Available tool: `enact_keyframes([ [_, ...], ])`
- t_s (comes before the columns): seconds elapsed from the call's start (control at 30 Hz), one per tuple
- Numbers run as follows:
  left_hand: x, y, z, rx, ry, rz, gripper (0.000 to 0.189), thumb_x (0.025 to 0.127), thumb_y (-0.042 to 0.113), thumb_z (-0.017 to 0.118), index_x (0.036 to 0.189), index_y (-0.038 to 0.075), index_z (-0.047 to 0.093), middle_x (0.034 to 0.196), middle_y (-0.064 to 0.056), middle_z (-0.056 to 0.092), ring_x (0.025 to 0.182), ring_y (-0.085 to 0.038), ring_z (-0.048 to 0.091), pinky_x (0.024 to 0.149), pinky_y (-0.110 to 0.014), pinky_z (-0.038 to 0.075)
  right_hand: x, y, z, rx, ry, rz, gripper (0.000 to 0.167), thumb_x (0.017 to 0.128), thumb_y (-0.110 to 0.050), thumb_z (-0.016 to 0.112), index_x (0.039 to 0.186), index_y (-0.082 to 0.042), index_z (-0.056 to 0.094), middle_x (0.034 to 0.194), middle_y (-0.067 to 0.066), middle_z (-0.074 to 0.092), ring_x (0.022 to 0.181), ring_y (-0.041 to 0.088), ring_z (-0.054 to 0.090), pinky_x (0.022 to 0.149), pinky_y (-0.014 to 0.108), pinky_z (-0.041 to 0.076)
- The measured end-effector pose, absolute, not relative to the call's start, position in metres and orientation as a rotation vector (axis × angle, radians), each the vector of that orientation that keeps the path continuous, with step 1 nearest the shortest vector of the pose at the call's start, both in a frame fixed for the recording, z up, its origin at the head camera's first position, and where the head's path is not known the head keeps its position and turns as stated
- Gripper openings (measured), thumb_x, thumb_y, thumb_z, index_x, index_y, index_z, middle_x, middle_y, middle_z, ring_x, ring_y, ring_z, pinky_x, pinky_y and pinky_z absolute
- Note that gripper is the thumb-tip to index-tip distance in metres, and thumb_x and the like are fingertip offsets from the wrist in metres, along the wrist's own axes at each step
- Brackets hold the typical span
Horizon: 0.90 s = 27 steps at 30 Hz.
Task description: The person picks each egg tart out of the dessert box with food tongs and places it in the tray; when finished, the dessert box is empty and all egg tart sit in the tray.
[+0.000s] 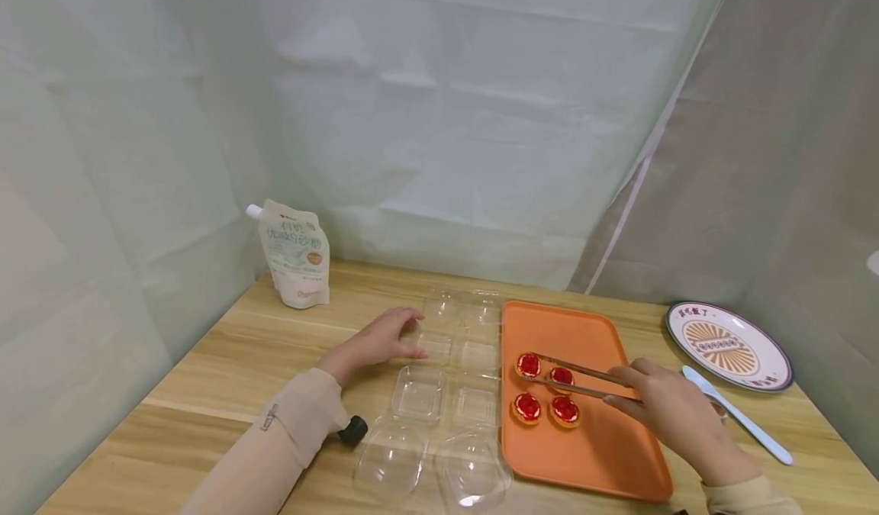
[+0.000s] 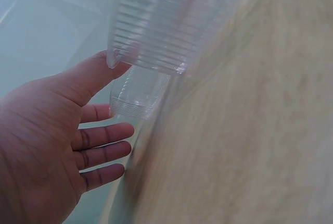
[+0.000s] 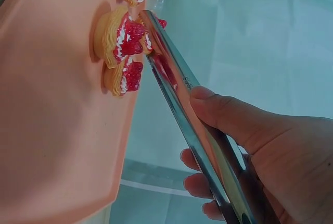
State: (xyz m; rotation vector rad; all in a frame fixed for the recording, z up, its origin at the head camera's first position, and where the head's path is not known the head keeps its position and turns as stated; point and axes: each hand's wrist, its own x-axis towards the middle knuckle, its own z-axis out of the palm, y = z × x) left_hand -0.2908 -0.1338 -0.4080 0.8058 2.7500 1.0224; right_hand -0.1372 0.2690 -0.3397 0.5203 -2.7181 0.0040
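Note:
Several small raspberry tarts (image 1: pixel 527 408) sit grouped on the left half of an orange tray (image 1: pixel 584 454). My right hand (image 1: pixel 669 404) grips metal tongs (image 1: pixel 577 389), thumb on one arm and fingers curled round the other. The tong tips lie on either side of the far-left tart (image 1: pixel 528 365); in the right wrist view, nearer tarts (image 3: pixel 117 39) partly hide it. To the left of the tray, my left hand (image 1: pixel 378 337) has thumb and fingers spread at the edge of clear plastic containers (image 1: pixel 419 393). Its thumb overlaps a ribbed container wall (image 2: pixel 151 41) in the left wrist view.
Clear rounded lids (image 1: pixel 391 454) lie at the near end of the containers. A white sugar pouch (image 1: pixel 297 255) stands at the back left. On the right are a patterned plate (image 1: pixel 769 355) and a pale blue spatula-like utensil (image 1: pixel 745 420). Cloth walls (image 1: pixel 446 156) border the table.

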Motion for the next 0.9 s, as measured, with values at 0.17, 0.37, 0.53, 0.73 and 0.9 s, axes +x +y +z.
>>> enact_keyframes([
  [0.17,-0.290,-0.134,-0.407,0.805,2.747,1.017,0.073,0.077,0.036,0.079,0.134,0.001,0.049,0.131,-0.017,0.057,0.124,-0.031,0.052,0.109,-0.048,0.039,-0.140,0.269,-0.342,0.529,-2.716,0.005,0.029,0.072,-0.032,0.081,0.096,-0.017,0.072,0.079,-0.009,0.060,0.059,0.005,0.051,0.050,0.025,0.041],
  [0.37,-0.290,-0.134,-0.407,0.800,2.745,1.016,0.073,0.077,0.036,0.080,0.134,0.002,0.049,0.130,-0.017,0.057,0.123,-0.031,0.052,0.109,-0.047,0.040,-0.142,0.269,-0.346,0.552,-2.710,-0.019,0.030,0.072,-0.033,0.081,0.095,-0.017,0.072,0.080,-0.007,0.062,0.061,0.007,0.055,0.051,0.026,0.044],
  [0.53,-0.292,-0.134,-0.408,0.803,2.749,1.013,0.072,0.077,0.036,0.079,0.133,0.002,0.049,0.128,-0.016,0.058,0.122,-0.031,0.053,0.108,-0.047,0.041,-0.142,0.268,-0.348,0.527,-2.716,-0.018,0.030,0.072,-0.033,0.081,0.096,-0.018,0.073,0.084,-0.006,0.065,0.063,0.009,0.059,0.052,0.028,0.046],
  [0.73,-0.292,-0.134,-0.408,0.799,2.760,0.994,0.072,0.077,0.036,0.079,0.133,0.003,0.050,0.126,-0.015,0.059,0.121,-0.030,0.054,0.107,-0.047,0.042,-0.139,0.269,-0.355,0.499,-2.708,0.012,0.031,0.072,-0.033,0.081,0.098,-0.017,0.072,0.085,-0.005,0.065,0.057,0.001,0.050,0.048,0.024,0.040],
  [0.9,-0.292,-0.135,-0.407,0.817,2.769,0.979,0.072,0.077,0.036,0.079,0.133,0.002,0.049,0.125,-0.016,0.059,0.120,-0.031,0.054,0.106,-0.048,0.042,-0.136,0.270,-0.360,0.450,-2.723,0.095,0.032,0.073,-0.032,0.081,0.099,-0.017,0.072,0.082,-0.006,0.062,0.056,-0.004,0.041,0.047,0.020,0.035],
])
